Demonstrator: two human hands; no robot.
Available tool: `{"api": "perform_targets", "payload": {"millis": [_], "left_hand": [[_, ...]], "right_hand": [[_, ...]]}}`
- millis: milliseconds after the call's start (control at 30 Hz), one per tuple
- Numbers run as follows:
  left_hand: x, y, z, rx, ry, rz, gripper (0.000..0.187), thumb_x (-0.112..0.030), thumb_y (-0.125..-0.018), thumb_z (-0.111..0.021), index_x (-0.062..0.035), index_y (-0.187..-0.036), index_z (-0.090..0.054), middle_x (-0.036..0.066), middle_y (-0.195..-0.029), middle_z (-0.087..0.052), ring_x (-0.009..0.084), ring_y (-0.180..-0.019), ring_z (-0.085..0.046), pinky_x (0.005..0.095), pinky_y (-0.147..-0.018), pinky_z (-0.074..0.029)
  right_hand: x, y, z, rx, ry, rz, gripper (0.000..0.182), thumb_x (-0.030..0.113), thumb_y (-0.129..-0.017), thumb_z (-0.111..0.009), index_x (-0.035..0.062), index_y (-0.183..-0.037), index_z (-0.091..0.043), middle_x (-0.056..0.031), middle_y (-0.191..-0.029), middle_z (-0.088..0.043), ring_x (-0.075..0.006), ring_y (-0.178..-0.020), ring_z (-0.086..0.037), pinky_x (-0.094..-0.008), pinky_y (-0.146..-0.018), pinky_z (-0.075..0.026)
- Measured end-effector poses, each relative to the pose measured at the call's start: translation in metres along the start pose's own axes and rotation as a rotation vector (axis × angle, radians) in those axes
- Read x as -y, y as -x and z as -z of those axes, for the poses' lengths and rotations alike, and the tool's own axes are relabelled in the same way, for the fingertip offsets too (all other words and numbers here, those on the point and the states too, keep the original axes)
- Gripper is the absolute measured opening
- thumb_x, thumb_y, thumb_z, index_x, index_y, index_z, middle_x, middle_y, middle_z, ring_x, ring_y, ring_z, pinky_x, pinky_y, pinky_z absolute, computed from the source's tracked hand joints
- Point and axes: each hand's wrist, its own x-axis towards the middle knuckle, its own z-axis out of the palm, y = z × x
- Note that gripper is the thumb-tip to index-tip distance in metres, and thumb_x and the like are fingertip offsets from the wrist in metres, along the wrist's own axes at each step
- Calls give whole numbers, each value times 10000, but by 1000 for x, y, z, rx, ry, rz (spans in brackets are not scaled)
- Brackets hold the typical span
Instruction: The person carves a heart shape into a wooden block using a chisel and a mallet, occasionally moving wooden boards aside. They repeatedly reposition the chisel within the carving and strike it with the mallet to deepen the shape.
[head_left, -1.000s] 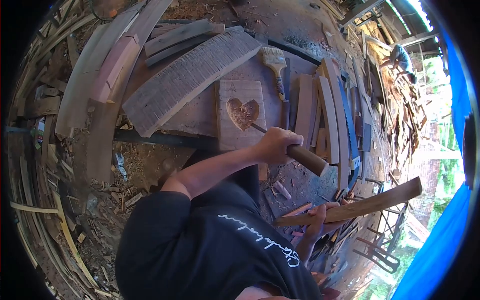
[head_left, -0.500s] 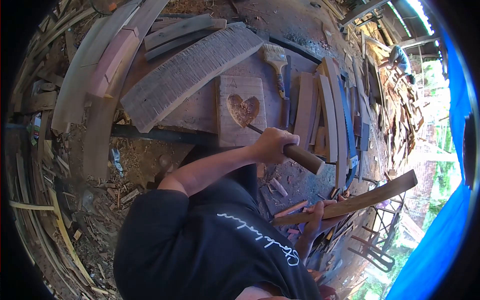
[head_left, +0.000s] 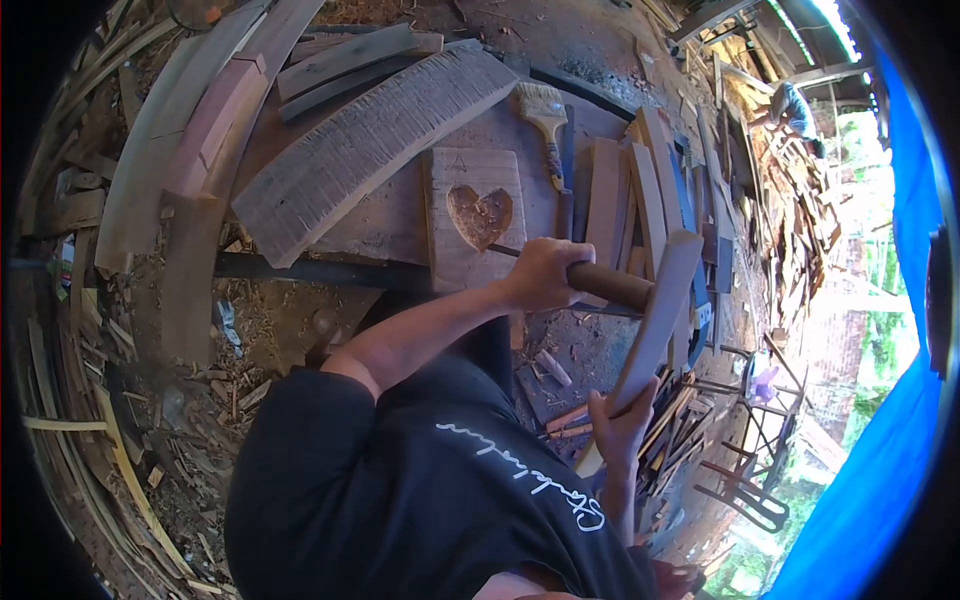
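My left hand (head_left: 548,275) is wrapped round the wooden handle of a chisel (head_left: 620,285). The blade's tip sits at the lower point of a heart-shaped hollow (head_left: 482,215) carved into a small wooden block (head_left: 455,262). Wood chips lie inside the hollow, and a small triangle is marked near the block's top. Gripped in my right hand (head_left: 625,425) is a long wooden stick (head_left: 655,335), tilted upward. Its upper part meets, or nearly meets, the butt end of the chisel handle; exact contact is hard to tell.
Behind the block lie a wide scored plank (head_left: 375,145) and a paintbrush (head_left: 545,120). Wooden strips (head_left: 605,205) and a blue-bladed saw (head_left: 695,235) are to the right. Long boards (head_left: 205,150) stand at left. Scraps cover the ground, and another person (head_left: 795,110) is far right.
My right hand has swung the stick leftward and up, from out at the right to the chisel's handle end. My left hand keeps its grip, and the chisel stays at the heart's point.
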Motion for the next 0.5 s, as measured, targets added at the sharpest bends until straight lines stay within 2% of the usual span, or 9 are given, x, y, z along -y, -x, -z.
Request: {"api": "perform_targets", "payload": {"millis": [133,200,233,267,333,367,433,467,500], "left_hand": [[3,-2,-2,-13,-12,0,267,-146,-646,-800,-116,-818,-598,103,-709,-633,338,-705,-659,413,-609,-485],[0,0,0,-9,-9,3,267,-146,-647,-799,-115,-818,-596,103,-712,-634,338,-705,-659,413,-610,-485],[-2,-1,1,-12,-10,10,267,-146,-648,-797,-115,-818,-594,104,-715,-636,339,-705,-658,414,-611,-485],[-1,-1,1,-14,-10,6,267,-146,-648,-797,-115,-818,-594,104,-715,-636,339,-705,-658,414,-611,-485],[1,-2,1,-44,-3,15,268,-147,-648,-799,-114,-813,-590,101,-711,-635,337,-711,-659,415,-614,-484],[0,-1,-1,-43,-3,11,268,-147,-648,-799,-114,-813,-590,101,-711,-635,337,-711,-659,415,-614,-484],[0,-3,-1,-15,-19,16,275,-145,-645,-802,-115,-815,-589,98,-716,-639,336,-720,-661,417,-619,-485],[0,0,0,-13,-20,24,275,-145,-645,-802,-115,-815,-589,98,-716,-639,336,-720,-661,417,-619,-485],[-1,1,0,-4,-19,26,272,-146,-646,-801,-115,-815,-590,97,-717,-638,337,-723,-661,418,-621,-485]], "right_hand": [[8,0,19,-100,-148,58,491,107,-755,-727,14,-1139,-436,-58,-775,-509,-137,-721,-496,-305,-753,-426],[25,2,24,-388,-367,302,530,144,-744,-765,6,-1124,-422,-55,-774,-507,-152,-732,-523,-318,-692,-459],[14,2,23,-395,-404,357,561,148,-747,-766,-3,-1155,-412,-52,-777,-512,-151,-728,-533,-308,-638,-472],[2,0,13,-396,-404,362,561,148,-747,-766,-3,-1155,-412,-52,-777,-512,-151,-728,-533,-308,-638,-472],[-15,-1,-6,-66,194,342,562,116,-761,-729,-1,-1189,-384,-45,-763,-514,-132,-710,-512,-275,-633,-461],[-16,1,-5,-71,193,342,562,116,-761,-729,-1,-1189,-384,-45,-763,-514,-132,-710,-512,-275,-633,-461],[-14,-4,0,-47,-63,87,575,77,-773,-692,8,-1234,-355,-47,-796,-527,-128,-698,-501,-267,-641,-468],[-7,-1,6,-40,-64,81,575,77,-773,-692,8,-1234,-355,-47,-796,-527,-128,-698,-501,-267,-641,-468],[4,5,16,-183,-217,134,578,74,-775,-688,16,-1247,-359,-53,-825,-531,-142,-709,-517,-274,-653,-479]]}}
